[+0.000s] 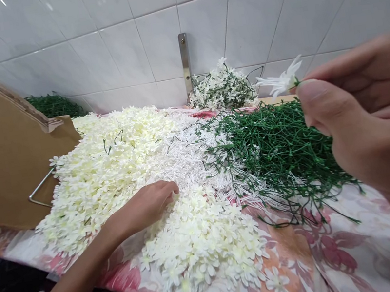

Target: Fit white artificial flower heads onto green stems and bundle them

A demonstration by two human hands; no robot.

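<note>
My right hand [365, 124], raised close to the camera, pinches a white artificial flower [283, 80] between thumb and forefinger at its green base. The petals point left. My left hand [154, 201] rests low over the table with its fingers curled, at the border between loose white flower heads [205, 243] and a heap of thin white stamens [182, 158]. What its fingertips hold, if anything, is hidden. Beneath and left of my right hand lies a tangle of green plastic stems [275, 138]. A larger heap of cream-white flower heads [109, 164] spreads left of the stamens.
A cardboard box [2, 147] stands at the left, a bent metal wire [39, 189] beside it. More green stems [55, 106] lie behind it. White flowers on stems [223, 87] are bunched near a metal bracket [186, 63] on the tiled wall. A floral cloth [365, 237] covers the table.
</note>
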